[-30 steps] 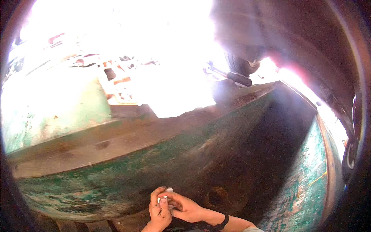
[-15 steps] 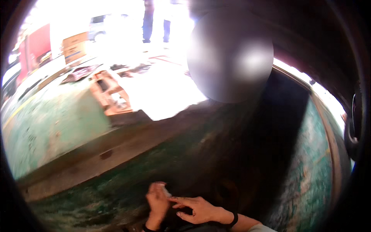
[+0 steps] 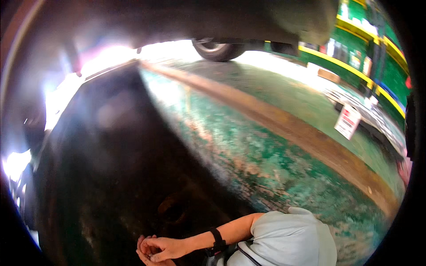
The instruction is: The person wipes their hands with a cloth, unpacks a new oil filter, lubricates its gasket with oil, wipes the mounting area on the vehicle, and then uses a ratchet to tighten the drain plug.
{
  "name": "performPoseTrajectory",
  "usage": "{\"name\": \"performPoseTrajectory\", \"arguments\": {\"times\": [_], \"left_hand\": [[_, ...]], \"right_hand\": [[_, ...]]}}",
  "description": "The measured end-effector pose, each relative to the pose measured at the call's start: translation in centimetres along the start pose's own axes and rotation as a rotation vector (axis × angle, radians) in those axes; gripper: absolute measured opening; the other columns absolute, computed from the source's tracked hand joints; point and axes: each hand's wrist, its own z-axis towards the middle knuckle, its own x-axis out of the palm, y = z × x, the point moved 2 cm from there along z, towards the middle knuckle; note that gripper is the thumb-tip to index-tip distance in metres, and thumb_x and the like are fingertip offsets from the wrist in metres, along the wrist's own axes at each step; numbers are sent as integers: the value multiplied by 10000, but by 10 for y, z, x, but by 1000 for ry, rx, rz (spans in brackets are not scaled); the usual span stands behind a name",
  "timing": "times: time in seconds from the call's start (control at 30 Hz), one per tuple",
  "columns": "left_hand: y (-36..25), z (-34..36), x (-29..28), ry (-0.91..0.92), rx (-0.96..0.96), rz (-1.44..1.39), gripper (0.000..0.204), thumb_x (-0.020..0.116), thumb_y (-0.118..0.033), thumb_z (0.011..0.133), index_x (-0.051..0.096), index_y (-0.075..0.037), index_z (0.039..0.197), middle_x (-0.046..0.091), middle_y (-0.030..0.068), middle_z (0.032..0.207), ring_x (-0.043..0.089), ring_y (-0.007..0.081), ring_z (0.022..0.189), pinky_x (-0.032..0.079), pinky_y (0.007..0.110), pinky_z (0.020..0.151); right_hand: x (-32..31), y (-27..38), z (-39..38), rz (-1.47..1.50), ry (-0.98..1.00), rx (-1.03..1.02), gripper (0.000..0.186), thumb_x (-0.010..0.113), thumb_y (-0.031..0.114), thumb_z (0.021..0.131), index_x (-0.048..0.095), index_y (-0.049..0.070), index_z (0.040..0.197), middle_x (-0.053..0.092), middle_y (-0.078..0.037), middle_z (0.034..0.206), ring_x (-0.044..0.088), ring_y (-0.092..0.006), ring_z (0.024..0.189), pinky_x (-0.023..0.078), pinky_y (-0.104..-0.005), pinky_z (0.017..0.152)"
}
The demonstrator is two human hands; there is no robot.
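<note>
My right hand point(image 3: 163, 247) lies over my left hand point(image 3: 146, 258) at the lower edge, both with curled fingers pressed together. What they hold, if anything, is hidden. A black band point(image 3: 216, 239) circles my right wrist, and a pale grey sleeve point(image 3: 288, 235) covers my upper arm. Below and beyond the hands is a dark pit point(image 3: 111, 164), with a round, dim fitting or opening point(image 3: 171, 208) on its floor.
A dark vehicle underside point(image 3: 230, 17) hangs overhead, with a wheel point(image 3: 214, 49) beyond the pit. The pit's worn green wall point(image 3: 262, 159) has a rusty edge point(image 3: 293, 128). Green-and-yellow shelving point(image 3: 355, 66) stands right, above a white-and-red card or package point(image 3: 347, 122).
My view has swung right, bringing the wheel and shelving in. My hands sit further left in the picture, the right now over the left. The small white thing they held is hidden now.
</note>
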Motion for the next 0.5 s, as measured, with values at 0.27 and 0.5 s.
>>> {"name": "performPoseTrajectory", "arguments": {"times": [0.27,0.5], "left_hand": [[62,18,42,177,-279,276,519,450,-385,1016,520,11,1344,631,186,1173,599,317,1107,453,460,1007],[78,6,88,418,-597,241,463,583,-170,954,481,1,1372,619,121,1056,604,222,908,508,359,753]], "right_hand": [[-45,20,-68,-117,-322,-72,430,730,257,899,527,8,1186,650,-90,993,626,-170,881,549,-346,722],[-41,242,-263,-1077,-1311,-15,340,672,266,888,582,43,1128,662,-151,990,656,-316,911,534,-418,801]]}}
